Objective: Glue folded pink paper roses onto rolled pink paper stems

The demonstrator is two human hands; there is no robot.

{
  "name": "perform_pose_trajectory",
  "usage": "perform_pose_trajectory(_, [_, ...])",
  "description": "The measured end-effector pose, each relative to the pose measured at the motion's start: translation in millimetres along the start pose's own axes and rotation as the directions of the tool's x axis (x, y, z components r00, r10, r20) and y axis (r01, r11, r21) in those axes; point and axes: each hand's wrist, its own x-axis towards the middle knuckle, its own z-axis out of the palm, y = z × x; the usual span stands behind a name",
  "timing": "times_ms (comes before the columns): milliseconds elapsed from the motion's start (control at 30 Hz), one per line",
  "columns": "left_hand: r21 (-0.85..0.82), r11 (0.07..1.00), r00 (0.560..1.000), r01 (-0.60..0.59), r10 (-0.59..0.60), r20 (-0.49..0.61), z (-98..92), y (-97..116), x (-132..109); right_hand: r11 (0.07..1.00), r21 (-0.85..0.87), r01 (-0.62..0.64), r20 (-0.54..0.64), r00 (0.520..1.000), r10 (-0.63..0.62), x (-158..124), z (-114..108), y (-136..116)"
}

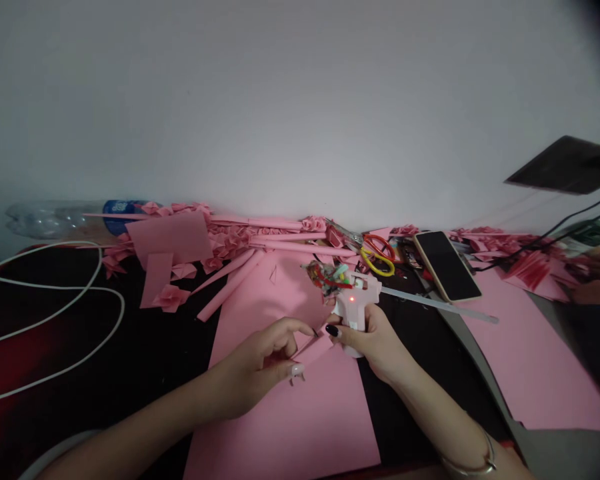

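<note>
My left hand pinches a folded pink strip, its fingers curled together on the paper. My right hand grips a white glue gun, the fingers closed around the handle and a black-nailed fingertip reaching toward the strip. The gun's red light is on, and a long glue stick runs out of its back.

The strip sits just above a large pink sheet on the dark table. A good many paper roses are already made and lie along the wall among rolled pink tubes. More flat pink sheets lie uncut, as far as I can see.

The only real container is a clear plastic bottle on its side, with a blue label; I can't see anything inside it. A small clear packet of colored bits sits behind the gun, beside the scissors and my phone
</note>
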Motion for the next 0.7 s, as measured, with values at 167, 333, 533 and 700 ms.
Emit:
perform_pose_trajectory(167, [0.055,0.998,1.0,0.021,-0.022,0.013,0.1,6.6,0.0,1.0,-0.007,-0.003,-0.02,1.0,0.003,0.7,-0.3,2.2])
perform_pose_trajectory(333, [0.097,0.995,1.0,-0.024,0.025,-0.008,-0.5,7.4,-1.7,1.0,0.021,-0.009,-0.008,1.0,0.009,1.9,0.1,2.8])
perform_pose_trajectory(533, [0.068,0.993,0.992,-0.101,0.106,-0.072,-3.0,2.9,0.0,0.99,0.099,0.096,-0.055,0.994,-0.091,2.1,-8.1,2.3])
perform_pose_trajectory(700, [-0.008,0.992,0.972,-0.129,0.125,-0.2,-4.9,2.2,2.2,0.961,0.252,0.112,0.037,0.991,-0.125,-1.0,-19.6,-4.2])
